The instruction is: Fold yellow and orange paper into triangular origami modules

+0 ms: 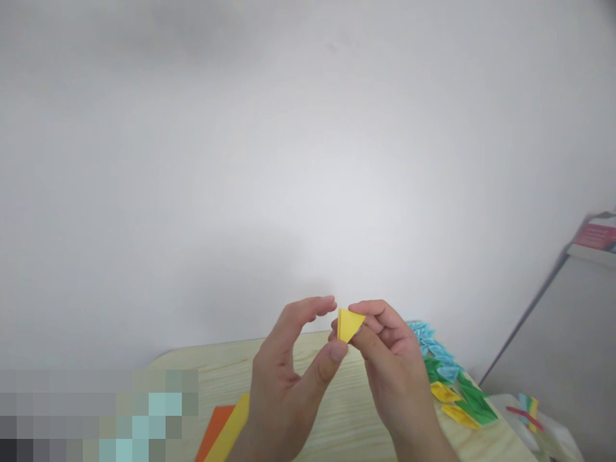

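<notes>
A small folded piece of yellow paper (pixel 350 325), roughly triangular, is held up above the table. My right hand (pixel 392 356) pinches it between thumb and fingers from the right. On the other side, my left hand (pixel 298 372) is curved with its fingers apart from the thumb. Its thumb tip is at the paper's lower left corner, and whether it presses on the paper I cannot tell. The left fingertips are just off the paper's upper left edge.
Orange paper (pixel 216 428) and yellow paper (pixel 234 431) lie on the wooden table (pixel 206 369). Folded blue pieces (pixel 436 346), green pieces (pixel 476 398) and yellow pieces (pixel 459 416) line its right edge. A whitish container (pixel 561 436) with coloured strips stands beyond. The lower left is pixelated.
</notes>
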`<state>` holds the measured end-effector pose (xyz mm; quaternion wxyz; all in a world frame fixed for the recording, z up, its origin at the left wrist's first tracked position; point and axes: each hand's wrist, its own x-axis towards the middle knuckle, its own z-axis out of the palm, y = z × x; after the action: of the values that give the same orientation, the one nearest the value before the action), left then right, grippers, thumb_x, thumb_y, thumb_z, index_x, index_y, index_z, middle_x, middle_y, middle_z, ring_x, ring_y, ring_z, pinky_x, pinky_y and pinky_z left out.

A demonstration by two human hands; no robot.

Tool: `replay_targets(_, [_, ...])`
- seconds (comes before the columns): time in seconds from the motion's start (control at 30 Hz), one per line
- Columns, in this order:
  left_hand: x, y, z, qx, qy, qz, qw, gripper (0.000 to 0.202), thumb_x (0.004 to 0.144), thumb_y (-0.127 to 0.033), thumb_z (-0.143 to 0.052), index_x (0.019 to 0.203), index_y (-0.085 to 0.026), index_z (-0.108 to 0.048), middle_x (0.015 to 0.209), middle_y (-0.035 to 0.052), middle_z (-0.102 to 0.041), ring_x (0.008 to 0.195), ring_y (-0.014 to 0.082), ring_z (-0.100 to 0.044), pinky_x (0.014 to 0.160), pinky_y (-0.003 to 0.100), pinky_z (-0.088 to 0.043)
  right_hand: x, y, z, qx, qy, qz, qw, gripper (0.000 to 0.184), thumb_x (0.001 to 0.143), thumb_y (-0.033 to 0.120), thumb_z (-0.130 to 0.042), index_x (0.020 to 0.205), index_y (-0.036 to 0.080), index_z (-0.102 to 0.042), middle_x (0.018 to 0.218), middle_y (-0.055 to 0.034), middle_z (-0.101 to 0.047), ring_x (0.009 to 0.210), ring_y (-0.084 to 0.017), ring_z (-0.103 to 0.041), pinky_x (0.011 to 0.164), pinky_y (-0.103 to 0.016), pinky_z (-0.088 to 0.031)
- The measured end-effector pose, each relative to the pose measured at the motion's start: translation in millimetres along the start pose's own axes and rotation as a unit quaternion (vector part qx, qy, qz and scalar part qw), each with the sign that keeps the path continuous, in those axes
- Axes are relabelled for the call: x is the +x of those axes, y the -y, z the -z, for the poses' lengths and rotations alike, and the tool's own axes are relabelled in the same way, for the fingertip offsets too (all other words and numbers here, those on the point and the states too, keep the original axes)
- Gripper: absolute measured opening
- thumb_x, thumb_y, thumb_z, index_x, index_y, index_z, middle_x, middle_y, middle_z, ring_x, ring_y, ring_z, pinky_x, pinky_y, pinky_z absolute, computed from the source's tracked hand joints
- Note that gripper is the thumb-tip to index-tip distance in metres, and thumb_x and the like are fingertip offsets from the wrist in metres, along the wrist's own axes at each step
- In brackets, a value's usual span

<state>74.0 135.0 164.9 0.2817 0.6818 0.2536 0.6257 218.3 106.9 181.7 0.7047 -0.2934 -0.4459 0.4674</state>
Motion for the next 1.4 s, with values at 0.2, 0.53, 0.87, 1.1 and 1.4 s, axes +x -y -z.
replay_targets(0.2, [4.5, -4.6, -3.7, -0.021, 0.022, 0.005, 1.0, 0.034, 0.093, -0.028, -0.076, 0.126, -0.034, -0.07, 0.131, 0.002, -0.067, 0.125, 0.0219, -0.059, 0.108, 0.035, -0.048, -0.7, -0.4, -3.6, -0.093, -0.028, 0.082, 0.992, 0.007, 0.092, 0.026, -0.076, 0.098, 0.028, -0.08, 0.097, -0.0002, -0.07, 0.091, -0.015, -0.066, 0.08, -0.025, -0.053])
replay_targets(0.53, [3.9, -8.1, -6.9, -0.006, -0.002, 0.045, 0.999, 0.023, 0.097, -0.027, -0.071, 0.119, -0.034, -0.071, 0.106, -0.0023, -0.071, 0.101, 0.0154, -0.064, 0.093, 0.03, -0.051, -2.7, 8.7, -2.9, -0.123, 0.003, 0.058, 0.991, 0.01, 0.095, 0.032, -0.075, 0.099, 0.029, -0.084, 0.094, -0.0013, -0.079, 0.091, -0.018, -0.071, 0.087, -0.03, -0.055])
replay_targets(0.87, [11.9, -16.0, 1.4, 0.017, 0.031, 0.046, 0.998, 0.011, 0.095, -0.027, -0.072, 0.106, -0.03, -0.075, 0.096, -0.0012, -0.073, 0.091, 0.0164, -0.067, 0.082, 0.029, -0.052, -2.8, 15.0, 7.3, -0.129, 0.003, -0.015, 0.991, 0.01, 0.089, 0.034, -0.08, 0.092, 0.025, -0.082, 0.09, -0.0047, -0.082, 0.089, -0.024, -0.074, 0.08, -0.035, -0.055])
replay_targets(1.1, [12.6, -17.3, 5.0, 0.041, 0.044, 0.081, 0.995, 0.015, 0.1, -0.036, -0.066, 0.093, -0.024, -0.073, 0.083, -0.0006, -0.069, 0.08, 0.0161, -0.062, 0.075, 0.03, -0.048, -3.1, 18.2, 13.3, -0.213, 0.033, 0.0, 0.976, 0.01, 0.089, 0.024, -0.073, 0.097, 0.025, -0.08, 0.085, -0.0006, -0.077, 0.077, -0.017, -0.067, 0.074, -0.03, -0.052])
replay_targets(1.4, [12.9, -21.7, 10.5, 0.071, 0.091, 0.04, 0.992, 0.009, 0.101, -0.027, -0.065, 0.098, -0.028, -0.073, 0.089, -0.0021, -0.07, 0.087, 0.0151, -0.063, 0.08, 0.03, -0.049, -3.4, 19.4, 19.8, -0.292, 0.047, 0.021, 0.955, 0.011, 0.091, 0.031, -0.077, 0.086, 0.022, -0.076, 0.077, 0.002, -0.072, 0.074, -0.014, -0.064, 0.072, -0.027, -0.049])
